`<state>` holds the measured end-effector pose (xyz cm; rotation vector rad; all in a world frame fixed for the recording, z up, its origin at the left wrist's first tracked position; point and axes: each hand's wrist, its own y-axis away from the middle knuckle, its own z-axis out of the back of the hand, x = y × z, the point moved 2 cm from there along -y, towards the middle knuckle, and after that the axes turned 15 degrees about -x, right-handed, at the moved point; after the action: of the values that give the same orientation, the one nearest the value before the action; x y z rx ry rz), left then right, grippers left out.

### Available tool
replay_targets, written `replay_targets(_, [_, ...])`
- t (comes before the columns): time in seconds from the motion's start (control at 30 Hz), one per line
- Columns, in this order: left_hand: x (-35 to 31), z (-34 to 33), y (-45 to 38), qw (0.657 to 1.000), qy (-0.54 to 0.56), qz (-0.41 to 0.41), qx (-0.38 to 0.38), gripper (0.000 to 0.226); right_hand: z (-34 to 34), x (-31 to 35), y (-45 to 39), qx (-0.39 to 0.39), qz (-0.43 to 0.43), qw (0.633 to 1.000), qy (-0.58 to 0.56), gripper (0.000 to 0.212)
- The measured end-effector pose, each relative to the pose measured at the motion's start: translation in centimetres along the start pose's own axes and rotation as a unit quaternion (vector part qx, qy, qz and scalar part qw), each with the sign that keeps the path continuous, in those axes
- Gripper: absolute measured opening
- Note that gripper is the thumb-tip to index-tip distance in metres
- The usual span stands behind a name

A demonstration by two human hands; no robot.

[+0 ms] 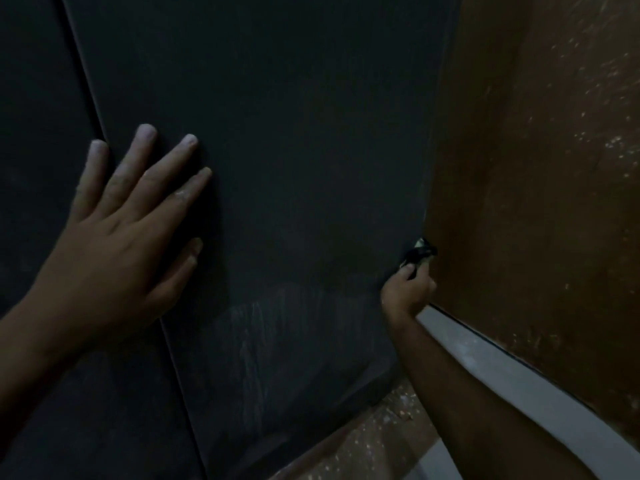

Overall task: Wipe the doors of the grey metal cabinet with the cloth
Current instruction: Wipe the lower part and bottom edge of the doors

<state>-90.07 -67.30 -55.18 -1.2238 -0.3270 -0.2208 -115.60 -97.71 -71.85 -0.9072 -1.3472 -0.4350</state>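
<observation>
A: What is seen to fill most of the frame?

B: The grey metal cabinet (277, 150) is shown from the left edge to right of centre, dark and matte. Two doors are divided by a thin seam (131, 244) slanting from the upper left to the lower middle. Pale streaky smears (263, 327) are visible on the right door, lower centre.

A: And beside it?

B: A brown speckled wall (540, 168) is seen on the right, with a pale strip (512, 386) below it. A speckled floor (381, 431) shows at the bottom.

A: How are the hands placed?

B: The left hand (114, 237) is laid flat across the seam, fingers straight and spread. The right hand (408, 289) is seen at the cabinet's right edge, fingers curled round the cloth (420, 252).

A: How is the cloth seen?

B: Only a small dark bunch with a pale patch, against the cabinet's edge by the wall.
</observation>
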Motion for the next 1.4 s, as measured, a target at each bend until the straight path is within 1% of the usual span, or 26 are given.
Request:
replay_targets(0.03, [0.0,0.2,0.0,1.0,-0.002,-0.004,-0.003,0.072,0.2,0.9,0.2,0.008,-0.027,1.0,0.013,0.038])
replay_targets(0.07, [0.0,0.3,0.0,1.0,-0.005,-0.002,-0.004,0.072,0.1,1.9,0.3,0.001,-0.01,1.0,0.001,0.038])
replay_targets(0.17, [-0.3,0.3,-0.1,1.0,-0.018,-0.005,-0.004,0.074,0.3,6.7,1.0,0.006,0.143,0.988,-0.056,0.044])
replay_targets(0.23, [-0.5,0.3,-0.1,1.0,-0.024,-0.006,-0.009,0.074,0.7,6.0,1.6,-0.004,0.227,0.971,-0.075,0.044])
replay_targets(0.27, [-0.6,0.4,-0.2,0.999,-0.029,-0.008,-0.013,0.074,1.0,4.2,1.8,-0.009,0.233,0.971,-0.062,0.044])
replay_targets(0.3, [-0.6,0.5,-0.2,0.999,-0.034,-0.01,-0.015,0.074,1.2,2.0,1.6,0.002,0.204,0.978,-0.038,0.044])
replay_targets(0.4, [-0.6,0.6,-0.1,0.999,-0.038,-0.016,-0.01,0.074,1.1,-0.7,1.2,0.042,-0.051,0.997,0.036,0.043])
replay_targets(0.43, [-0.6,0.6,-0.1,0.999,-0.038,-0.013,-0.006,0.075,1.0,0.5,1.2,0.038,-0.052,0.997,0.039,0.041])
replay_targets(0.5, [-0.7,0.5,-0.2,0.999,-0.041,-0.013,0.001,0.076,0.9,4.2,1.4,0.032,0.055,0.998,-0.002,0.038])
replay_targets(0.57, [-0.7,0.4,-0.2,0.999,-0.044,-0.015,0.003,0.076,1.1,6.6,2.2,0.037,0.192,0.979,-0.056,0.039])
replay_targets(0.63, [-0.6,0.4,-0.2,0.999,-0.043,-0.014,-0.002,0.076,1.8,4.7,3.3,0.055,0.264,0.961,-0.064,0.04])
replay_targets(0.7, [-0.7,0.7,-0.3,0.999,-0.039,-0.018,-0.009,0.074,2.8,0.1,3.7,0.087,0.2,0.975,-0.029,0.044])
replay_targets(0.73, [-0.8,0.9,-0.4,0.999,-0.034,-0.018,-0.006,0.074,3.3,-2.0,3.7,0.103,0.109,0.989,-0.003,0.046])
replay_targets(0.8, [-1.2,1.3,-0.3,1.0,-0.016,-0.003,0.009,0.076,3.4,-3.6,3.6,0.125,-0.067,0.989,0.043,0.048])
replay_targets(0.83, [-1.5,1.4,-0.1,1.0,-0.01,0.006,0.017,0.077,3.0,-2.6,3.5,0.126,-0.083,0.987,0.046,0.048])
replay_targets(0.87, [-1.8,1.4,0.2,1.0,-0.007,0.008,0.024,0.078,2.7,-0.7,3.5,0.117,-0.058,0.991,0.029,0.047])
replay_targets(0.93, [-2.2,1.1,0.9,0.999,-0.012,-0.004,0.041,0.078,2.4,2.6,3.8,0.089,0.076,0.993,-0.029,0.044])
replay_targets(1.0, [-2.3,0.9,1.4,0.998,-0.017,-0.018,0.051,0.078,2.3,2.6,4.2,0.089,0.195,0.976,-0.037,0.042])
replay_targets(1.03, [-2.3,0.9,1.6,0.998,-0.016,-0.021,0.051,0.078,2.5,1.2,4.3,0.097,0.209,0.973,-0.024,0.043])
replay_targets(1.1, [-2.3,1.0,1.6,0.998,-0.015,-0.022,0.05,0.077,3.5,-2.1,4.4,0.117,0.125,0.985,0.003,0.045])
replay_targets(1.17, [-2.3,1.0,1.6,0.998,-0.013,-0.019,0.058,0.078,3.8,-4.1,4.3,0.115,-0.105,0.988,0.02,0.045])
replay_targets(1.2, [-2.3,1.1,1.6,0.998,-0.011,-0.018,0.064,0.078,3.5,-3.9,4.1,0.107,-0.17,0.98,0.009,0.044])
replay_targets(1.23, [-2.2,1.1,1.7,0.997,-0.01,-0.021,0.069,0.079,3.2,-2.8,3.7,0.094,-0.17,0.981,-0.004,0.044])
replay_targets(1.3, [-2.0,1.1,1.8,0.997,-0.013,-0.03,0.07,0.078,3.1,1.3,3.5,0.082,-0.046,0.995,-0.031,0.043])
replay_targets(1.33, [-1.9,1.1,1.9,0.997,-0.013,-0.034,0.066,0.077,3.3,3.4,4.0,0.078,0.06,0.994,-0.05,0.042])
replay_targets(1.4, [-1.7,1.0,1.8,0.997,-0.011,-0.035,0.06,0.075,4.0,5.4,6.8,0.105,0.266,0.955,-0.076,0.044])
